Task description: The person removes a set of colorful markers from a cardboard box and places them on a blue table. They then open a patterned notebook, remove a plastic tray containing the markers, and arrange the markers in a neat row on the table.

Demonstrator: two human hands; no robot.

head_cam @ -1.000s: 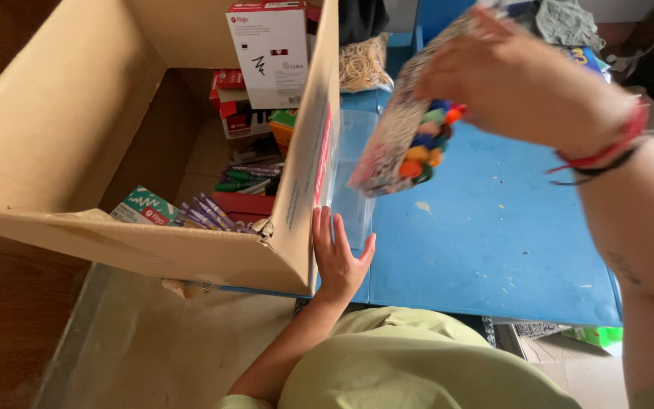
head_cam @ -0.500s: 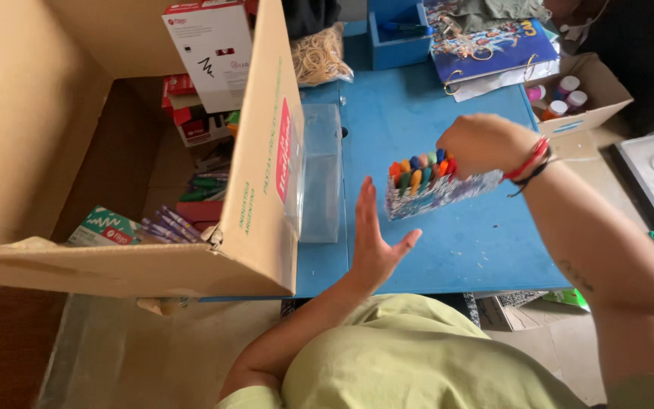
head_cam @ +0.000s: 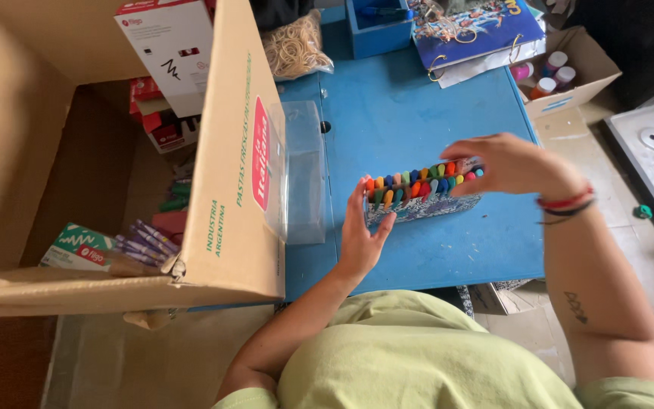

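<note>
While the pack of markers point(head_cam: 422, 195) rests on the blue table point(head_cam: 448, 250), it is steadied from both ends. The left hand point(head_cam: 363, 236) is held open and flat, its palm and fingers pressed against the pack's left end, apparently so that the pack is kept from sliding. The right hand point(head_cam: 510, 163) is curled over the right end, fingers bent down onto the coloured caps and the pack's top edge; a gripping hold is suggested, though the fingertips are partly hidden behind the pack. The pack is kept upright with the caps facing up, so that the coloured tips can all be seen in a row.

Just to the left of the pack a clear plastic box point(head_cam: 303, 174) lies on the table, touching the side of a large cardboard carton point(head_cam: 236, 182), which stands open at the table's left edge. Inside the carton, boxes and loose pens point(head_cam: 145, 238) are stacked. Farther back on the table a bag of rubber bands point(head_cam: 294, 44), a small blue tray point(head_cam: 378, 30) and a colourful book point(head_cam: 471, 30) are placed, well apart from the hands.
</note>
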